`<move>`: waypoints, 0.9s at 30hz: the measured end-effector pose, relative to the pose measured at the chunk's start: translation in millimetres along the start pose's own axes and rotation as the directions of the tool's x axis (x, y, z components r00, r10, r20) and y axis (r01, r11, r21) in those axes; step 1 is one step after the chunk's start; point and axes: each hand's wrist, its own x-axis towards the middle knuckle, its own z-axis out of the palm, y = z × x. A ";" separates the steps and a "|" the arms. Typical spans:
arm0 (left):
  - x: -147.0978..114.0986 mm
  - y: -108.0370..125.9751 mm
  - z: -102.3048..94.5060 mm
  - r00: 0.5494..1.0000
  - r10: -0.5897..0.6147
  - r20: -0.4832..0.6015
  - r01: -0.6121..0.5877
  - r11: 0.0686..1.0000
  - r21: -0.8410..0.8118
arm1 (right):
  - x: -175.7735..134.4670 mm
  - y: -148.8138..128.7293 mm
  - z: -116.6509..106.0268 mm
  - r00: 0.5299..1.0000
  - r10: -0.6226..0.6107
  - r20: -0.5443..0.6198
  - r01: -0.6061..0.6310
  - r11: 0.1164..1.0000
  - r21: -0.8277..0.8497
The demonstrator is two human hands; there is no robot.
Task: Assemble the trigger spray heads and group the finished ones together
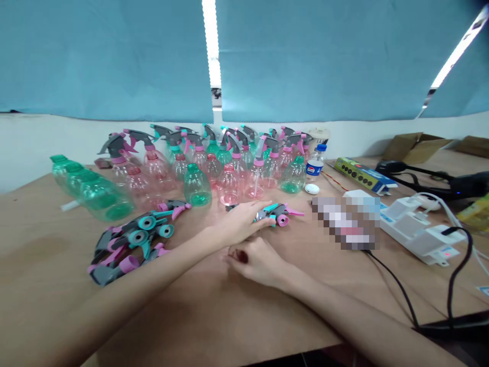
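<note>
My left hand [244, 219] reaches across to the right over a small group of grey, teal and pink spray trigger heads [280, 214]. Its fingers are stretched out, at or just above the nearest heads; contact is unclear. Close below it, my right hand [262, 262] is closed, fingers curled and thumb folded in. Whatever it may hold is hidden. A larger pile of trigger heads [139, 237] lies left of both hands. Behind them stand open bottles, among them a green bottle [197, 186] and a pink bottle [229, 186].
Several bottles with trigger heads fitted [236, 163] stand along the wall. Green bottles [91, 188] stand at the left. A Pepsi bottle [315, 163], a white oval case [311, 189], a power strip [416, 229], cables, a yellow-blue box [362, 176] and a cardboard box [412, 148] occupy the right.
</note>
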 end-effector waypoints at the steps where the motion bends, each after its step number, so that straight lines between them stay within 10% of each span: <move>1: -5.0 -1.2 -4.8 1.000 -0.002 -0.018 0.002 1.000 -0.015 | 0.9 1.7 -1.3 1.000 0.013 -0.020 -0.014 1.000 -0.014; 17: -197.6 -69.0 -75.3 0.924 -0.375 -0.073 0.378 0.925 0.034 | -6.2 -7.6 1.2 0.999 0.024 -0.043 -0.023 0.999 0.024; 27: -215.9 -58.5 -38.2 0.981 -0.195 -0.006 0.195 0.977 0.082 | -6.5 -1.8 3.4 0.999 0.045 -0.016 -0.044 0.998 0.051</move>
